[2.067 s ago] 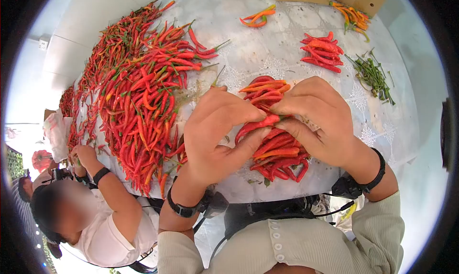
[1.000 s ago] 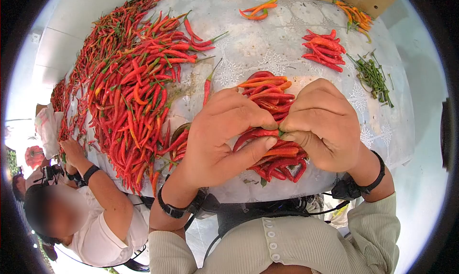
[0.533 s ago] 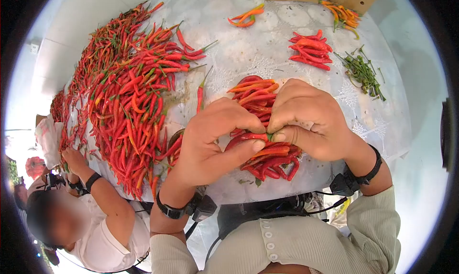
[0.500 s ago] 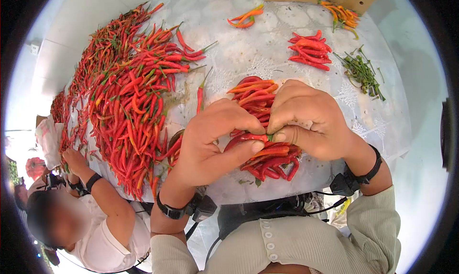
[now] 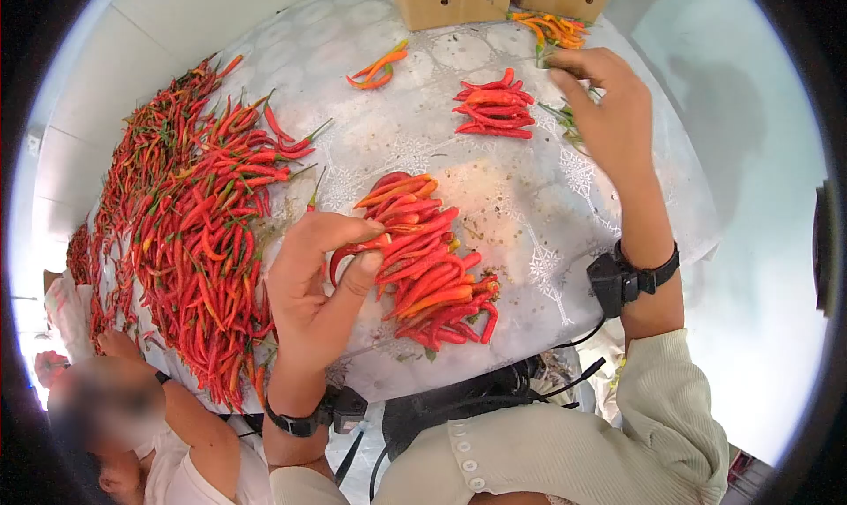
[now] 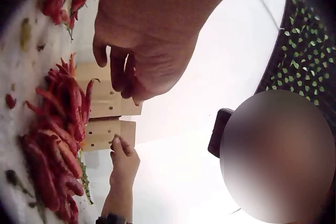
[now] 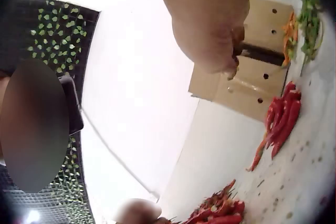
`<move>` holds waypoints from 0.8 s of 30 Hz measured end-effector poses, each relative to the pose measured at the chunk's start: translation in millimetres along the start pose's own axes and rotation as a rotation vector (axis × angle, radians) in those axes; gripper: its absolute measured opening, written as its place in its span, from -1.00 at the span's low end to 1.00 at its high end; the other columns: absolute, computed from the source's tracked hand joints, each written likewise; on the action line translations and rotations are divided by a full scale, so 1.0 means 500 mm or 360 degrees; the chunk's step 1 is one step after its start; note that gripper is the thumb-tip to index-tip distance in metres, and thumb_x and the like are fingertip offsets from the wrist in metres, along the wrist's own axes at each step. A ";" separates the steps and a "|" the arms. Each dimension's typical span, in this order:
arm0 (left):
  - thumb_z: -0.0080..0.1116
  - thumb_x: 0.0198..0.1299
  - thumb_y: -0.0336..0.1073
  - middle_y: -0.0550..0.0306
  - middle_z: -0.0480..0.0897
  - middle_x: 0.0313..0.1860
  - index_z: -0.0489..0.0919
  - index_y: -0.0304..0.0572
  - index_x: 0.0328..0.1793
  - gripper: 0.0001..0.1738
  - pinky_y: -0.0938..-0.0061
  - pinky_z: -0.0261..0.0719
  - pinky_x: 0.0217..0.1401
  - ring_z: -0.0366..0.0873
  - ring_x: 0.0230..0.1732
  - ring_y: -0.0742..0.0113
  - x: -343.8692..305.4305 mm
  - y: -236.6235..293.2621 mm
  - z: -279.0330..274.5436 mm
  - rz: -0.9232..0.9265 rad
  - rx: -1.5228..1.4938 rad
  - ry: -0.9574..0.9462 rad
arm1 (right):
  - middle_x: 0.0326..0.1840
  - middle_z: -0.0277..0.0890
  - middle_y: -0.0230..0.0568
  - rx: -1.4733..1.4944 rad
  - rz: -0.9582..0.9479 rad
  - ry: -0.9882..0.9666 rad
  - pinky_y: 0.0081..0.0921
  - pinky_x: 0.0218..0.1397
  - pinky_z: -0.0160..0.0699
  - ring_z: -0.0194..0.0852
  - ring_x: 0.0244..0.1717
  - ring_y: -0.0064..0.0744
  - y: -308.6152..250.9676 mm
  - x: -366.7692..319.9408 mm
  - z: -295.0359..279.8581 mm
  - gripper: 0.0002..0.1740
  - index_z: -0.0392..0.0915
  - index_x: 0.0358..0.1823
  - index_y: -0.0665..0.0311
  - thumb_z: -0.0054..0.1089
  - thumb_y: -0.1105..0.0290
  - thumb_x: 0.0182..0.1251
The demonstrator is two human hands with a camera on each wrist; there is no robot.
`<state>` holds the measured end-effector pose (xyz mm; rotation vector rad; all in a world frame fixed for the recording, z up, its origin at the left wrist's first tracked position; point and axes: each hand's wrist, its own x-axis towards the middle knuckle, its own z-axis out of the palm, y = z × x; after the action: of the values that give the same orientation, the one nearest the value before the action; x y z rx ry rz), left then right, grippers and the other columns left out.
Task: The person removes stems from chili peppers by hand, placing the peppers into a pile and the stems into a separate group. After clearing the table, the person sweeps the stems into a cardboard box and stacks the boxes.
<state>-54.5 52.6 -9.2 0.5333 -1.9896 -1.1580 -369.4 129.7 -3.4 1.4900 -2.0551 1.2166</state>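
Note:
In the head view my left hand (image 5: 309, 289) pinches a red chili pepper (image 5: 346, 254) between thumb and index finger; its stemless end shows pale. Just beyond it lies a pile of red and orange chilies (image 5: 432, 262) without stems. My right hand (image 5: 613, 108) is stretched out to the far right, over the heap of green chili stems (image 5: 572, 133), which it partly covers. Its thumb and index finger come together at a small green chili stem (image 5: 541, 58). The left wrist view shows the right hand (image 6: 123, 161) with its fingertips pinched together.
A large heap of red chilies (image 5: 203, 249) with stems spreads over the table's left side. Small groups of red chilies (image 5: 496, 106), orange chilies (image 5: 379, 67) and more orange chilies (image 5: 556, 30) lie farther back. Cardboard boxes (image 5: 454, 0) stand behind. Another person (image 5: 194, 443) sits at left.
The hands were together over the chili pile, pulling at a chili's green stem end. Now the right hand has moved far right over the stem heap; the left keeps the chili, now stemless.

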 end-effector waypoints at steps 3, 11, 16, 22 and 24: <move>0.35 0.12 -0.50 0.07 0.71 -0.18 0.65 -0.29 -0.05 -0.75 0.40 0.51 0.07 0.62 -0.11 0.21 0.005 0.001 -0.004 0.0140 0.0229 -0.0107 | -0.12 0.66 -0.14 -0.0712 0.0119 -0.0200 -0.19 0.08 0.53 0.59 -0.06 -0.05 0.063 0.004 -0.026 -0.80 0.71 -0.13 0.22 0.28 0.35 0.25; 0.46 -0.03 -0.48 0.06 0.69 -0.22 0.62 -0.22 -0.09 -0.66 0.35 0.57 -0.06 0.65 -0.17 0.15 -0.007 -0.002 0.017 0.0087 0.0138 0.0107 | 0.01 0.61 -0.10 -0.0039 -0.0055 -0.0217 -0.32 0.11 0.54 0.57 0.02 -0.12 -0.036 -0.015 0.017 -0.70 0.67 -0.04 0.27 0.33 0.29 0.25; 0.46 -0.04 -0.53 0.07 0.67 -0.21 0.56 -0.20 -0.06 -0.60 0.37 0.55 -0.06 0.63 -0.19 0.24 0.003 -0.004 0.000 0.0364 0.0470 -0.0110 | -0.12 0.66 -0.19 0.1219 -0.0035 -0.1126 -0.45 -0.07 0.55 0.62 -0.13 -0.38 -0.164 -0.082 0.043 -0.72 0.65 -0.05 0.31 0.36 0.34 0.26; 0.48 -0.12 -0.53 0.08 0.67 -0.29 0.58 -0.18 -0.11 -0.59 0.32 0.55 -0.13 0.63 -0.26 0.17 0.007 -0.004 0.004 0.0434 0.0658 -0.0112 | -0.27 0.67 -0.19 0.1320 -0.0146 -0.1153 -0.47 -0.15 0.55 0.63 -0.27 -0.35 -0.178 -0.102 0.059 -0.80 0.67 -0.20 0.31 0.41 0.55 0.11; 0.48 -0.12 -0.53 0.07 0.67 -0.28 0.57 -0.19 -0.10 -0.59 0.32 0.56 -0.11 0.62 -0.25 0.17 0.006 -0.002 0.002 0.0367 0.0642 -0.0095 | -0.26 0.66 -0.18 0.1310 -0.0226 -0.1080 -0.46 -0.14 0.55 0.62 -0.27 -0.34 -0.176 -0.098 0.063 -0.84 0.67 -0.24 0.31 0.39 0.58 0.12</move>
<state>-57.2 50.7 -9.4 0.4562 -2.2814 -0.6408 -264.8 127.1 -16.2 2.6741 -1.7939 1.7947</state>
